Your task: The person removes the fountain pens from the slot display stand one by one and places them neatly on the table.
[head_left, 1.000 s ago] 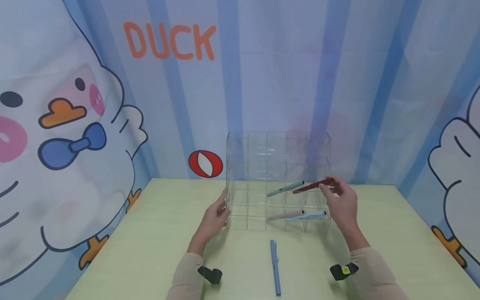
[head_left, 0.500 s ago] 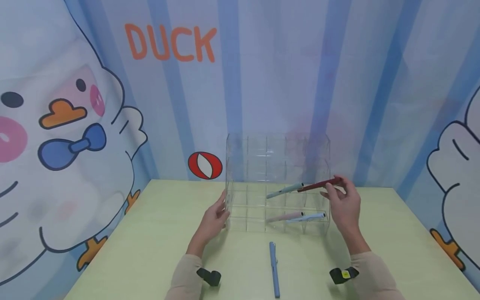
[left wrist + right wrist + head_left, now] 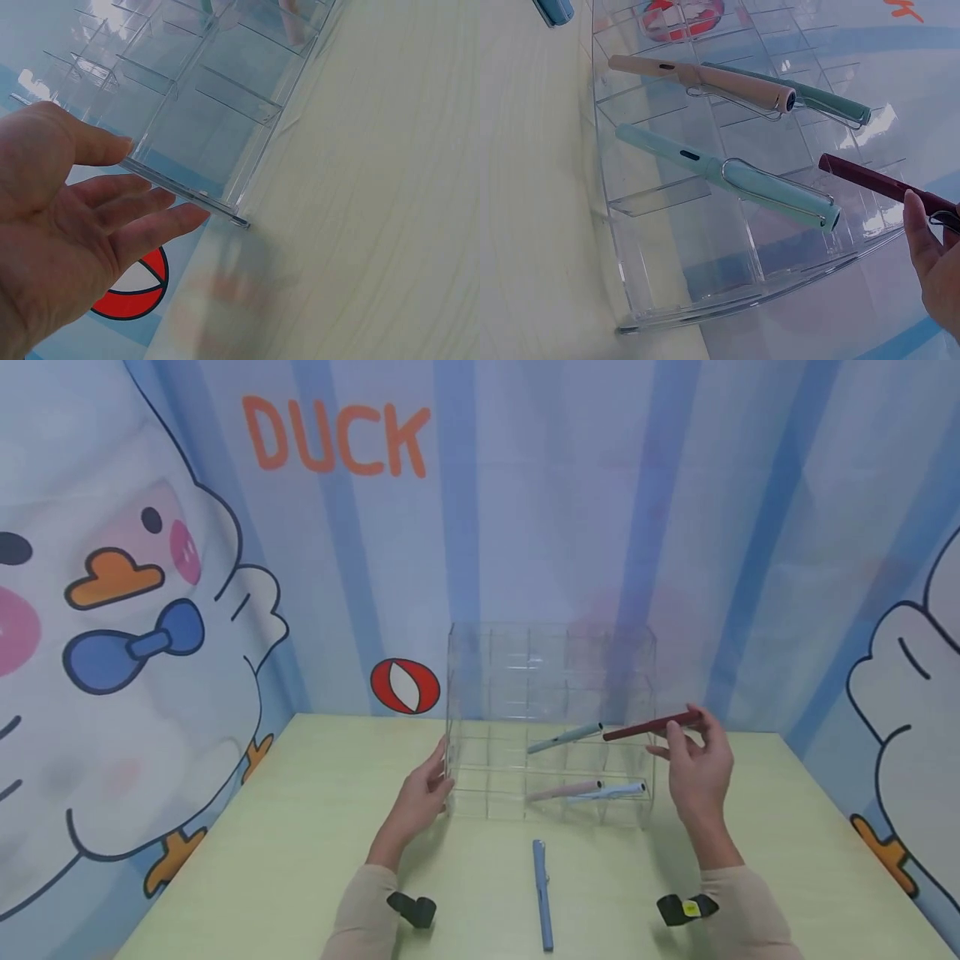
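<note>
Nearest the person, a slim blue pen (image 3: 542, 893) with a clip lies lengthwise on the smooth pale green table (image 3: 262, 860), well apart from both hands. Two small black wrist straps show at the cuffs of beige sleeves.

Beyond it stands a clear plastic rack (image 3: 551, 722), a hard, glossy box split by thin walls into square cells. The left hand (image 3: 422, 793) rests against the rack's left edge: the fingers (image 3: 142, 229) are straight and slightly spread, their tips touching the transparent side wall, the thumb lying along the front edge, gripping nothing.

In the lowest row on the right lie a pale pink pen (image 3: 564, 790) and a light blue pen (image 3: 617, 790), each with a wire clip, ends poking out of the cells. One row up sits a mint green pen (image 3: 564, 738), tilted.

The right hand (image 3: 697, 768) pinches the back end of a dark red pen (image 3: 651, 727) between thumb and fingertips, the other fingers loosely open. The pen is nearly level, its front end at the mouth of the cell just right of the green one.

Behind hangs a soft striped cloth printed with cartoon ducks.
</note>
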The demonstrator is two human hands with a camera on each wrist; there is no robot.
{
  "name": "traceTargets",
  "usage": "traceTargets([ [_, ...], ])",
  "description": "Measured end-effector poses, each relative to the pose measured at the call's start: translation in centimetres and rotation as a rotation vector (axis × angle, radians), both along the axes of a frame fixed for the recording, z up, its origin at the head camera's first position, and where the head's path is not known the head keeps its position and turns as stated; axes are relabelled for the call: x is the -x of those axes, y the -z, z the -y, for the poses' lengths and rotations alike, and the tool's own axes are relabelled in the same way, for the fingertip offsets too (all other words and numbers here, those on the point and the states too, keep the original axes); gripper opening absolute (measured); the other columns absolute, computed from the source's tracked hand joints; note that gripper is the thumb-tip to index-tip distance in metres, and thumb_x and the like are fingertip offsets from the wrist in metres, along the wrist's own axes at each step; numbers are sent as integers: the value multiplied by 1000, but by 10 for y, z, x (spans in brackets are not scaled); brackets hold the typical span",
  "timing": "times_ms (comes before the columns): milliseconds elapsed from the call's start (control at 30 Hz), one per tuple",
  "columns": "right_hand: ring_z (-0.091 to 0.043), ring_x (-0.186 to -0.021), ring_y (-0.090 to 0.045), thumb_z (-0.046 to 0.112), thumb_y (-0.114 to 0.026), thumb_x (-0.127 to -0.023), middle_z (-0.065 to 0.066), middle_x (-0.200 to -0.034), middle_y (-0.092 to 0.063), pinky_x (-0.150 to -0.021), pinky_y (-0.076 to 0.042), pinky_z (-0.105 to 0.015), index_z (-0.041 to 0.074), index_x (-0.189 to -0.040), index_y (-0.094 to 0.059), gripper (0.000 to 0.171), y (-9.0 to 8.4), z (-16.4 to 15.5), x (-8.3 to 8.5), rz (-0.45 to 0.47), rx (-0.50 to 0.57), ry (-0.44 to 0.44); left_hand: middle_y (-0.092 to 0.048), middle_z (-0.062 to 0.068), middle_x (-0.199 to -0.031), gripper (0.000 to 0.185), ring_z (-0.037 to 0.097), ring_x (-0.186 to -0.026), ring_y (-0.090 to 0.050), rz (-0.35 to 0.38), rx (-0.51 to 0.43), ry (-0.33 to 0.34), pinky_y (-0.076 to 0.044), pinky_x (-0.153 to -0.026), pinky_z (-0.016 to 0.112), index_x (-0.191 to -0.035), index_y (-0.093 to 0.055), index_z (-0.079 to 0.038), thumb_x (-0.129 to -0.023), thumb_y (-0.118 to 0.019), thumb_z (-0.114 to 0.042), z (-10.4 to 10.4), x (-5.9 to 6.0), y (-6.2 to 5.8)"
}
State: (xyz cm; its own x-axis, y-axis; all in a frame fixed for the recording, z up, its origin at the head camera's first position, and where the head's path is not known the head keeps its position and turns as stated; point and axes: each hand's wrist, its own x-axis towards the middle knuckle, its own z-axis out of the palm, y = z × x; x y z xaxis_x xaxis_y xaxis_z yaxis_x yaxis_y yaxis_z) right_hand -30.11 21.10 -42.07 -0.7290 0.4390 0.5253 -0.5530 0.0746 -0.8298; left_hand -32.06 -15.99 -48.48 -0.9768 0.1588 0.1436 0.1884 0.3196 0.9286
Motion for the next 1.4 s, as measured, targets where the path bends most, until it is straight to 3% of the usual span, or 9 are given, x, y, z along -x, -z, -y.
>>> traceTargets([
  [300, -14, -78, -72, 0, -61, -97, -11, -104, -56, -60, -57, -27, 5, -139, -51, 44, -11, -4, -10, -57, 58, 1, -37, 16, -157, 72, 39, -133, -48, -24, -6, 20, -56, -73, 41, -161, -18, -29, -102, -52, -4, -3, 1, -4],
  [533, -15, -73, -72, 3, -65, -95, -12, -102, -57, -52, -56, -29, 8, -137, -52, 44, -18, -2, -18, -69, 81, -33, -36, 11, -158, 73, 35, -135, -48, 0, -3, 2, -55, -73, 39, -160, -19, -34, -103, -52, -5, -4, 2, -3],
  [867, -17, -71, -74, 3, -66, -95, -13, -102, -59, -51, -56, -28, 9, -137, -53, 44, -24, -3, -31, -42, 66, -75, -36, 11, -158, 73, 37, -136, -46, -1, -5, 4, -56, -78, 44, -160, -19, -37, -103, -52, -5, -4, 0, -4],
  [1133, -18, -67, -74, 2, -65, -95, -13, -99, -60, -50, -55, -29, 9, -135, -54, 42, -28, -3, -39, 39, 48, -145, -35, 12, -159, 73, 38, -136, -45, 6, -18, 9, -56, -79, 47, -159, -20, -40, -103, -52, -6, -1, -1, -2],
  [1400, -19, -70, -74, 15, -66, -97, -4, -100, -65, -59, -58, -33, 10, -138, -48, 44, -31, -5, -45, 205, -139, -269, -35, 13, -159, 74, 40, -136, -44, 4, -18, 14, -56, -80, 48, -160, -19, -38, -103, -52, -5, -2, -2, -2],
])
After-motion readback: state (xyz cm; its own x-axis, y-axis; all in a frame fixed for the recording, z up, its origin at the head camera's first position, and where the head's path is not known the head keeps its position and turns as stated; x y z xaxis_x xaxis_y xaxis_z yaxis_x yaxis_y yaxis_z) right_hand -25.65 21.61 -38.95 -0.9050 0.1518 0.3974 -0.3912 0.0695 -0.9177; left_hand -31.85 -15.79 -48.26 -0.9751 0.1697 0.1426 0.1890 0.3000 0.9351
